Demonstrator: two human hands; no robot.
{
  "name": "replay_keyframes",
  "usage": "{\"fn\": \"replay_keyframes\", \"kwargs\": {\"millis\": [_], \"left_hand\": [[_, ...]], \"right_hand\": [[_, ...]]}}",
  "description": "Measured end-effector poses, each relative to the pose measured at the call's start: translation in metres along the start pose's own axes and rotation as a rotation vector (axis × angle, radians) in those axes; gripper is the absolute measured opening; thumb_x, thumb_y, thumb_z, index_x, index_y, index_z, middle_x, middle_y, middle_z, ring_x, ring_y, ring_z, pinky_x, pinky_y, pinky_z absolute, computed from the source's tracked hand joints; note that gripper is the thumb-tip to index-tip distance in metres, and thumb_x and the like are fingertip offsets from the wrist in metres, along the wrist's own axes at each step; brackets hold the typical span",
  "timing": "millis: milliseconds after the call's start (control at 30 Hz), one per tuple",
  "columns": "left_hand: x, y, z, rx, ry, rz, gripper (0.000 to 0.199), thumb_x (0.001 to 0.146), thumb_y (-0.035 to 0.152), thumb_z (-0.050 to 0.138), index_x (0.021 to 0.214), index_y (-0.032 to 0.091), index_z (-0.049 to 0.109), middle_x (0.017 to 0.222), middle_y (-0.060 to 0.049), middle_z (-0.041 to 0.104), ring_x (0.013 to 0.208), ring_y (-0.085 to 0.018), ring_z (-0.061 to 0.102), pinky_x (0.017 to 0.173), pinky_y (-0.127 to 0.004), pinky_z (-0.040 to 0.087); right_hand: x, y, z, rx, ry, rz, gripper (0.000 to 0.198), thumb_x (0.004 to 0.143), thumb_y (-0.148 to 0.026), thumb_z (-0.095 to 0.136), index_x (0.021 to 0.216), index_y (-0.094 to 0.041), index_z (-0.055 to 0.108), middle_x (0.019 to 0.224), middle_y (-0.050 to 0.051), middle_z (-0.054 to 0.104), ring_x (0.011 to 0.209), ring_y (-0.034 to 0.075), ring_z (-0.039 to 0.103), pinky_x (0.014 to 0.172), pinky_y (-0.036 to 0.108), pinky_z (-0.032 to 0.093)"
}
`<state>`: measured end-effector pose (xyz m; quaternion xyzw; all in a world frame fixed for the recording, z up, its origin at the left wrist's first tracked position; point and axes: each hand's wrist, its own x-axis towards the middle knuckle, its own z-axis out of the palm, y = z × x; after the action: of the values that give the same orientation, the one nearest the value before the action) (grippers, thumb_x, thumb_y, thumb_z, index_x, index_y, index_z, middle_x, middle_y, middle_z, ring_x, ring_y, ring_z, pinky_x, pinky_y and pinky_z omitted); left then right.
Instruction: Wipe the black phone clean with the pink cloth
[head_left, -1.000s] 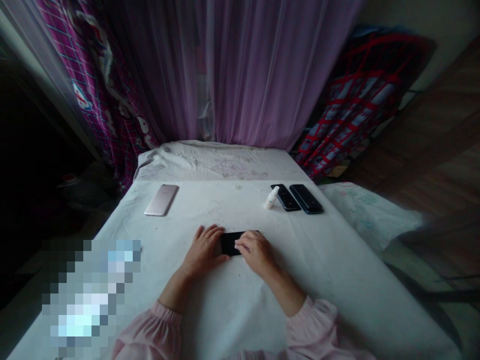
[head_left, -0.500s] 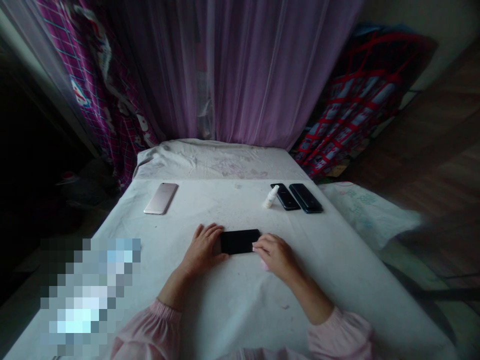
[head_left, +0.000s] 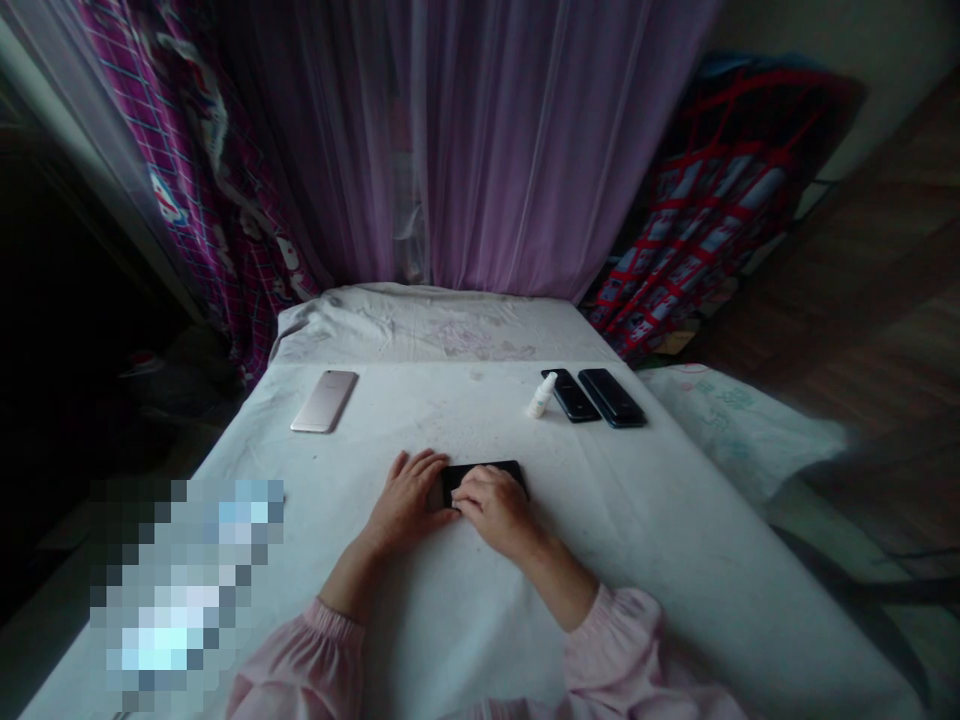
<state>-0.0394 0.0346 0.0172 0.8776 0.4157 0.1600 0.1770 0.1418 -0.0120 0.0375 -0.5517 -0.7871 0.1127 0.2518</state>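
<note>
A black smartphone (head_left: 456,477) lies flat on the white-covered table, its long side running left to right. My left hand (head_left: 406,500) grips its left end, thumb at the near edge and fingers at the far edge. Over the dark screen, my right hand (head_left: 495,508) is closed with fingertips pressed down near the phone's left part. Those fingers pinch a small pink cloth (head_left: 456,496), of which only a pale bit shows. Much of the screen is hidden beneath the right hand.
A small white spray bottle (head_left: 541,396) stands at the back right, beside a black phone (head_left: 576,398) and another dark phone (head_left: 611,398). A rose-gold phone (head_left: 325,402) lies at the back left. Blurred blocks cover something at the left edge (head_left: 180,600). Purple curtains (head_left: 510,150) hang behind.
My right hand has slid left across the screen with the cloth, from the phone's right end to near its left end. The left hand keeps its hold.
</note>
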Motion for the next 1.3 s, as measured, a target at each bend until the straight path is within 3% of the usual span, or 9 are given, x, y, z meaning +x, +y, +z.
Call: {"fn": "replay_keyframes", "kwargs": {"millis": [233, 400, 567, 867, 1067, 1300], "left_hand": [[-0.001, 0.002, -0.002, -0.016, -0.014, 0.002, 0.072, 0.074, 0.043, 0.076, 0.136, 0.021, 0.046, 0.141, -0.013, 0.052, 0.137, -0.032, 0.038, 0.115, -0.058, 0.016], [-0.001, 0.002, -0.002, -0.026, -0.021, 0.011, 0.071, 0.074, 0.042, 0.075, 0.136, 0.02, 0.046, 0.141, -0.013, 0.052, 0.137, -0.032, 0.037, 0.115, -0.059, 0.015], [-0.001, 0.002, -0.003, -0.024, -0.009, 0.014, 0.07, 0.074, 0.042, 0.075, 0.135, 0.021, 0.046, 0.14, -0.013, 0.052, 0.137, -0.032, 0.038, 0.115, -0.059, 0.016], [0.0, 0.003, -0.004, -0.043, -0.014, 0.009, 0.071, 0.075, 0.043, 0.074, 0.136, 0.021, 0.046, 0.141, -0.014, 0.052, 0.137, -0.032, 0.038, 0.115, -0.058, 0.014], [0.0, 0.003, -0.004, -0.044, -0.032, 0.004, 0.071, 0.075, 0.042, 0.074, 0.136, 0.022, 0.045, 0.141, -0.014, 0.051, 0.137, -0.032, 0.037, 0.115, -0.059, 0.013], [0.0, 0.005, -0.004, -0.035, -0.036, -0.008, 0.068, 0.075, 0.042, 0.074, 0.134, 0.021, 0.048, 0.141, -0.012, 0.052, 0.137, -0.032, 0.037, 0.114, -0.06, 0.014]], "right_hand": [[-0.025, 0.05, -0.029, 0.046, 0.065, 0.101, 0.013, 0.078, -0.011, 0.068, 0.077, -0.023, 0.073, 0.082, 0.001, 0.069, 0.079, 0.015, 0.062, 0.075, 0.026, 0.046], [-0.012, 0.069, -0.031, -0.007, 0.114, 0.186, 0.012, 0.078, -0.014, 0.067, 0.074, -0.024, 0.073, 0.082, 0.001, 0.069, 0.08, 0.015, 0.063, 0.075, 0.026, 0.047], [0.003, 0.067, -0.026, -0.034, 0.137, 0.235, 0.011, 0.079, -0.015, 0.067, 0.074, -0.023, 0.072, 0.083, 0.001, 0.069, 0.083, 0.016, 0.063, 0.076, 0.026, 0.047], [-0.027, 0.064, -0.029, 0.028, 0.108, 0.217, 0.011, 0.08, -0.017, 0.066, 0.077, -0.024, 0.073, 0.084, 0.001, 0.069, 0.082, 0.015, 0.064, 0.076, 0.026, 0.047], [0.003, 0.061, -0.027, -0.05, 0.108, 0.251, 0.012, 0.081, -0.016, 0.066, 0.074, -0.024, 0.073, 0.083, 0.002, 0.069, 0.083, 0.016, 0.063, 0.076, 0.027, 0.046], [0.03, 0.021, -0.01, -0.065, -0.02, 0.102, 0.01, 0.081, -0.016, 0.068, 0.079, -0.024, 0.074, 0.086, 0.003, 0.07, 0.087, 0.017, 0.062, 0.08, 0.027, 0.045]]}}
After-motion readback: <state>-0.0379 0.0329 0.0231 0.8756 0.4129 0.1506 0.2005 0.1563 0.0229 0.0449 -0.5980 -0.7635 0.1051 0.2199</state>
